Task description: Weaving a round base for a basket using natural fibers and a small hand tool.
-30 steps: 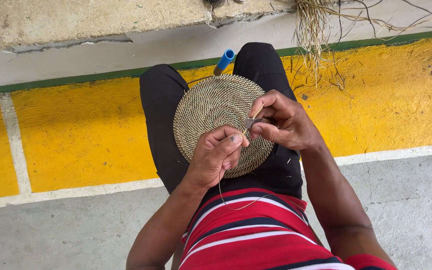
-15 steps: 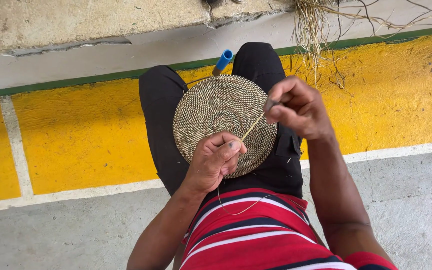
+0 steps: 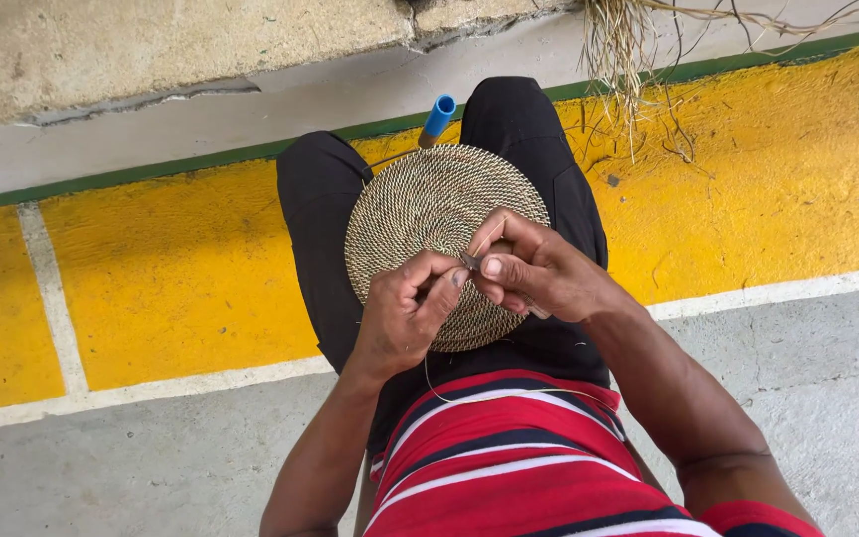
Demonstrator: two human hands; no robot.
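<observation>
Yellow floor point(image 3: 181, 278), woven disc point(image 3: 420, 204) under hands point(image 3: 474, 283)

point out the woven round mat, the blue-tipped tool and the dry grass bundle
woven round mat point(image 3: 420, 204), head view, on its bare upper weave
blue-tipped tool point(image 3: 438, 114), head view, on the blue tip
dry grass bundle point(image 3: 616, 40), head view, on the hanging strands

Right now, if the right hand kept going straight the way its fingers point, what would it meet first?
The right hand points leftward across the lap, fingertips pinching a thin strand. First in line is the left hand, whose thumb and forefinger nearly touch it over the round woven disc. Depth is unclear, but the gap looks tiny.
</observation>
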